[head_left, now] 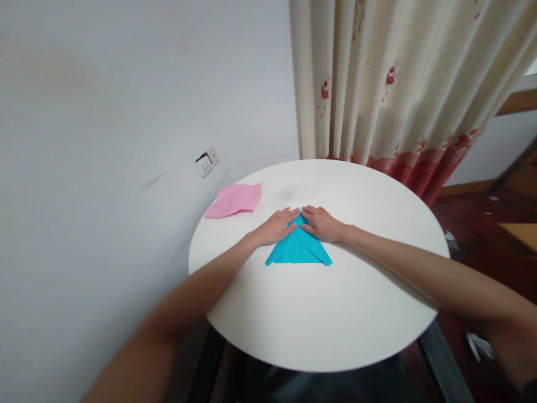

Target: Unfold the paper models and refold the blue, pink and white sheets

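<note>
A blue sheet of paper (298,251), folded into a triangle with its tip pointing away from me, lies near the middle of the round white table (335,313). My left hand (277,225) lies flat on the triangle's upper left side, fingers stretched toward the tip. My right hand (321,223) presses flat on the upper right side. The fingertips of both hands nearly meet at the tip. Neither hand grips the paper; both rest on top of it.
A pink sheet of paper (235,200) lies at the table's far left edge. A white wall with a socket (206,163) stands behind it. A cream curtain with red flowers (390,89) hangs past the far edge. Dark wooden floor lies to the right.
</note>
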{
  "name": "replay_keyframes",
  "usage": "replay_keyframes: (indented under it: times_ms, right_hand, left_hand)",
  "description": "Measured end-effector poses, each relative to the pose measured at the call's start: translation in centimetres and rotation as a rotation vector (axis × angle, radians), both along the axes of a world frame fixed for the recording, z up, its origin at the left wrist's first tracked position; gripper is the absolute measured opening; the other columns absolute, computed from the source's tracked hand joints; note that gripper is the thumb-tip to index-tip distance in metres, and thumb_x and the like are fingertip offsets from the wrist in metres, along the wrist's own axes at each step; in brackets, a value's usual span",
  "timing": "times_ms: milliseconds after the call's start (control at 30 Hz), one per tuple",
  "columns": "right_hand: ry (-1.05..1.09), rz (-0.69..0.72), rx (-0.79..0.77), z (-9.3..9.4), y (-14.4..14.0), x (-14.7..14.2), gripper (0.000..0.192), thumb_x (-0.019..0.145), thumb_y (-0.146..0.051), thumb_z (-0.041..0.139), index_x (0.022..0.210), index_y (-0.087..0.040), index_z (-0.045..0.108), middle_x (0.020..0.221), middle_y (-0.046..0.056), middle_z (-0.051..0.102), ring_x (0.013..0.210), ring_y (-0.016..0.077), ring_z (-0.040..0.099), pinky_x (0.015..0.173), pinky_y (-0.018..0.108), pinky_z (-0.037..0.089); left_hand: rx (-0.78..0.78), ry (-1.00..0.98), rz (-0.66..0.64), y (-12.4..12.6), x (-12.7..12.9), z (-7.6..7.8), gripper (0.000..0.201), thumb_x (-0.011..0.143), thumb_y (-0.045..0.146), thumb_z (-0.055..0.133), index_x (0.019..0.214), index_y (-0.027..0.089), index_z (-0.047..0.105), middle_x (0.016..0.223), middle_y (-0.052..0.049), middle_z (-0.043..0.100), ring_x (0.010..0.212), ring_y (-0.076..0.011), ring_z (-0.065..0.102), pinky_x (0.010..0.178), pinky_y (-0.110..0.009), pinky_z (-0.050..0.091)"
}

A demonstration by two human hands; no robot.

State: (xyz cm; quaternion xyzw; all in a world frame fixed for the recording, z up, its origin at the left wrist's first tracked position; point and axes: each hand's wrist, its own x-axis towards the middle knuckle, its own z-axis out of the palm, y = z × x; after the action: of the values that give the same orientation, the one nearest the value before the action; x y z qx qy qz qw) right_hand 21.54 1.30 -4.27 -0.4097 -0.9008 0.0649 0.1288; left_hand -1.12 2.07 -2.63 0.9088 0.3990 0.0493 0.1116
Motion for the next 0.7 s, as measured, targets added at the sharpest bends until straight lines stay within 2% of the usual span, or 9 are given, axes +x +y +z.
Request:
replay_keyframes:
  times_ms: [167, 400, 533, 700]
  right_hand:
    - [-0.004, -0.002, -0.003, 0.06, 0.01, 0.00, 0.051, 0.104, -0.041, 0.044, 0.145, -0.012, 0.048, 0.154, 0.022, 0.043, 0.145, 0.0365, 0.036, 0.115, 0.060, 0.029]
    - [-0.007, 0.000, -0.001, 0.12, 0.00, -0.02, 0.051, 0.104, -0.040, 0.044, 0.145, -0.011, 0.048, 0.154, 0.022, 0.044, 0.145, 0.0357, 0.037, 0.116, 0.060, 0.030]
    - [-0.006, 0.001, 0.002, 0.08, 0.02, -0.01, 0.050, 0.104, -0.041, 0.044, 0.145, -0.012, 0.049, 0.154, 0.022, 0.044, 0.143, 0.0358, 0.039, 0.115, 0.060, 0.030]
    - [0.000, 0.002, 0.000, -0.16, 0.18, 0.01, 0.054, 0.103, -0.041, 0.044, 0.148, -0.012, 0.046, 0.156, 0.022, 0.042, 0.146, 0.0371, 0.035, 0.115, 0.062, 0.030]
  left_hand:
    - [-0.003, 0.019, 0.006, -0.17, 0.17, 0.10, 0.064, 0.105, 0.056, 0.024, 0.160, 0.024, 0.027, 0.168, -0.004, 0.024, 0.156, -0.0291, 0.015, 0.125, -0.050, 0.013]
    - [-0.026, 0.054, 0.001, -0.37, 0.18, 0.33, 0.065, 0.105, 0.058, 0.023, 0.162, 0.026, 0.021, 0.169, -0.004, 0.019, 0.157, -0.0275, 0.012, 0.126, -0.050, 0.010]
    - [-0.021, 0.044, 0.003, -0.38, 0.16, 0.38, 0.065, 0.105, 0.057, 0.026, 0.161, 0.025, 0.024, 0.168, -0.005, 0.021, 0.157, -0.0281, 0.014, 0.126, -0.050, 0.011]
    - [0.002, 0.010, -0.007, -0.45, 0.27, 0.56, 0.063, 0.105, 0.055, 0.033, 0.159, 0.023, 0.032, 0.166, -0.006, 0.028, 0.155, -0.0288, 0.021, 0.125, -0.049, 0.017]
